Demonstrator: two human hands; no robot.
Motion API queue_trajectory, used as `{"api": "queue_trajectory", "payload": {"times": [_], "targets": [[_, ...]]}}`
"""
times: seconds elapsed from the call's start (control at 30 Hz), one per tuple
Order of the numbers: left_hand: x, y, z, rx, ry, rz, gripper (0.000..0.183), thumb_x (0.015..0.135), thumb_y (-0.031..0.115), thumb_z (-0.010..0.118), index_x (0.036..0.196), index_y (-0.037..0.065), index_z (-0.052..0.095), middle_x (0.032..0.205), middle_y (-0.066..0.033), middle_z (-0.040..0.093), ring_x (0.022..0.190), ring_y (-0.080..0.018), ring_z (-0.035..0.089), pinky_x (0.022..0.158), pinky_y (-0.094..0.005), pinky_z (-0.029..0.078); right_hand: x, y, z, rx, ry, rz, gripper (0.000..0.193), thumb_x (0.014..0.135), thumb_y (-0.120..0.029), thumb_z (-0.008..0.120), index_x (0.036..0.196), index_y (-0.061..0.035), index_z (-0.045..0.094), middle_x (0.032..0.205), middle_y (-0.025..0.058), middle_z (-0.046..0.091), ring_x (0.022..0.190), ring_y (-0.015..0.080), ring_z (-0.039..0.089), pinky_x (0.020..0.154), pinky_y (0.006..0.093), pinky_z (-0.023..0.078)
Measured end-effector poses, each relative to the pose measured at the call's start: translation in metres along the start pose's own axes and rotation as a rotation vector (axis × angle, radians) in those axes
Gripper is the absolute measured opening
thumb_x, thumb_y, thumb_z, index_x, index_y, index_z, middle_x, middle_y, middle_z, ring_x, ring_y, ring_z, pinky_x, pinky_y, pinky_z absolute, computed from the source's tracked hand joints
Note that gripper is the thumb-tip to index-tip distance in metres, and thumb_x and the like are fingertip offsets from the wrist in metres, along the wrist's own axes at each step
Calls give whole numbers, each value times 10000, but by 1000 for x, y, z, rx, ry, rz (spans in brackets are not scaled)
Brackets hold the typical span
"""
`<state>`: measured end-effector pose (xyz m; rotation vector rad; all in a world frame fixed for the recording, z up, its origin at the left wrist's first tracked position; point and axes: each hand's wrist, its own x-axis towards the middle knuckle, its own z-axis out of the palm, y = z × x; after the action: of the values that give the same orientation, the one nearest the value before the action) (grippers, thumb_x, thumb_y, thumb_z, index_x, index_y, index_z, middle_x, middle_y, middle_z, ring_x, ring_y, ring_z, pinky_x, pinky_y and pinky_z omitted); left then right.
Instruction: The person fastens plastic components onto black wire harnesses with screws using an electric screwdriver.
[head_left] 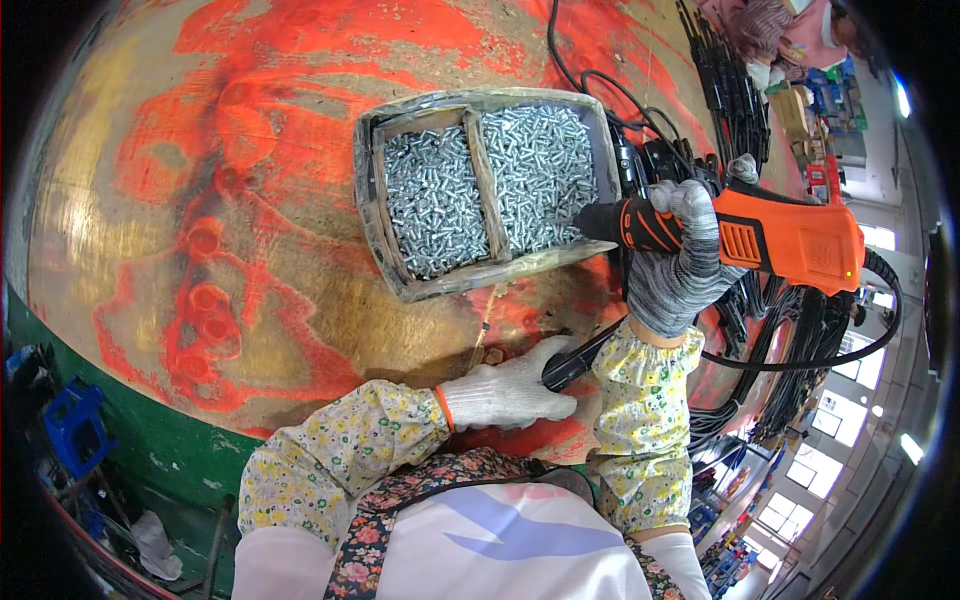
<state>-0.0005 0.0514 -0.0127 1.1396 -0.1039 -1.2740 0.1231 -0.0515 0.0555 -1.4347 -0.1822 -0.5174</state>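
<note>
In a grey striped glove, my right hand (685, 255) is wrapped round an orange and black electric screwdriver (790, 235). The screwdriver's dark nose points left, over the right rim of a worn two-part box (425, 290). Small silver screws (545, 170) fill the larger right compartment, and more silver screws (435, 200) fill the left one. My left hand (505, 390), in a white knit glove with an orange cuff, grips the end of a slim black part (575, 365) near the table's front edge. The part's far end passes behind my right wrist; I cannot make out its kind.
The table (150, 260) has a scuffed red and tan top. Black rod-like parts (735, 100) lie in a bundle at the far right, with more black parts and cables below. The screwdriver's cord (880, 330) loops at right. A blue stool (75, 425) stands at lower left.
</note>
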Motion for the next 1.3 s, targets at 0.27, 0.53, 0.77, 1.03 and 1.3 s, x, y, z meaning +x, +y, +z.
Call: {"api": "queue_trajectory", "payload": {"times": [0.27,0.53,0.77,1.03,1.3], "targets": [[1,-3,0,-12,7,27,918,730,388,672,1465,156,173,781,-13,545,471,-89,504,432,-231,432,-3,0,-5,41,-38,23,654,787,-10,678,1367,-9,376,796,79,602,705,181,584,690,352,510],[-2,1,2,17,22,10,905,727,392,673,1460,170,191,711,10,523,458,-85,494,414,-226,413,6,-40,-31,362,-112,180,181,870,-216,634,862,-35,622,841,46,586,848,190,547,703,344,483],[1,-2,5,-44,30,20,914,718,377,681,1459,163,190,673,22,496,419,-78,454,367,-224,364,-1,-21,-12,27,-1,21,607,795,-44,691,1332,-19,410,798,78,604,710,174,574,687,323,501],[-1,-3,4,-36,9,19,909,735,375,671,1467,175,170,690,11,508,439,-88,469,375,-228,375,-2,-6,-4,55,-36,63,643,799,-34,682,1364,-5,375,805,74,598,711,176,577,686,325,505],[-2,0,2,-36,-17,-2,890,746,375,667,1463,183,175,695,4,521,439,-94,484,379,-235,396,-5,-2,-1,3,-60,4,642,794,-46,683,1352,10,371,804,90,620,700,199,601,676,327,519]]}}
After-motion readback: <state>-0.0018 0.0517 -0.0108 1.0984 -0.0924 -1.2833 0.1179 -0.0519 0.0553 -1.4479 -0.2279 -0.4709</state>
